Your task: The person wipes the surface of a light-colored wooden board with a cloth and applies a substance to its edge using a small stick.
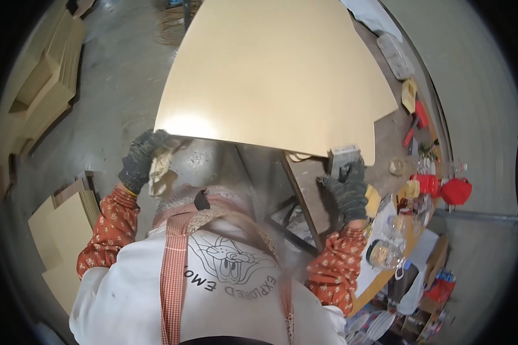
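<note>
A large cream-coloured panel [259, 69] lies across the workbench in front of me, with a notch cut at its right corner. My left hand [137, 162], in a dark grey work glove, is closed at the panel's near left corner. A crumpled beige rag [160, 170] hangs from its fingers. My right hand [349, 190], gloved the same way, is closed round a grey rectangular block [344, 154] that looks like a sanding block. The block rests at the panel's near right edge. Part of it is hidden by the glove.
Bottles and a clear jar [384, 255] stand along the bench's right side, near a red cap-like object [456, 191] and a yellow block [408, 95]. Stacked panels [46, 86] lean at the left, with more boards [69, 221] below. A metal bench leg [302, 201] shows under the panel.
</note>
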A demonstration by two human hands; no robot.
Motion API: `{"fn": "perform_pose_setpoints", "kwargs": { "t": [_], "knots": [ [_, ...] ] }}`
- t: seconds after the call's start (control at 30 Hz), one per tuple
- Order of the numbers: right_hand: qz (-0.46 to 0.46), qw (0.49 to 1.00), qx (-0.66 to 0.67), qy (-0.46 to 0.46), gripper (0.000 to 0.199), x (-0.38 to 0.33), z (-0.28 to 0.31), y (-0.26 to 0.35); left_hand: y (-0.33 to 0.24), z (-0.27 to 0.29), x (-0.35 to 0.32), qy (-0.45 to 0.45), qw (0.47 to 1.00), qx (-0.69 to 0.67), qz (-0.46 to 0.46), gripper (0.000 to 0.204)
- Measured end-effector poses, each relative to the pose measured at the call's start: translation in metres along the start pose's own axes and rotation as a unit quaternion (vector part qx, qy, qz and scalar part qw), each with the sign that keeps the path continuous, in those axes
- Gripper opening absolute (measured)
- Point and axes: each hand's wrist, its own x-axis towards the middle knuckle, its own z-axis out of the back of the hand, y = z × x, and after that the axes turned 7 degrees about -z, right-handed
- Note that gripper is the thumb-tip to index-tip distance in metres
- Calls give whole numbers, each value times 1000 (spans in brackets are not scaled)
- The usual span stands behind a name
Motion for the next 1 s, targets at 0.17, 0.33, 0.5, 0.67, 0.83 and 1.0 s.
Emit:
{"fn": "perform_pose_setpoints", "kwargs": {
  "t": [0.17,0.33,0.5,0.67,0.83,1.0],
  "knots": [
    [-107,990,-24,-88,69,-3,-14,9,-45,-17,36,123,740,612,-250,39],
    [-33,969,-69,-234,68,-9,-36,34,-72,-51,76,36,884,441,150,43],
    [-120,940,-244,-206,56,-1,-40,61,-85,-62,111,268,697,614,-256,41],
    [9,958,-255,-132,59,-42,-152,160,-90,-81,115,34,904,330,270,40],
    [97,976,-192,-25,77,-66,-168,225,-64,-59,121,114,913,371,127,33],
    [-77,956,-253,-127,66,-29,-92,145,-51,-21,119,274,749,525,-295,35]
  ]
}}
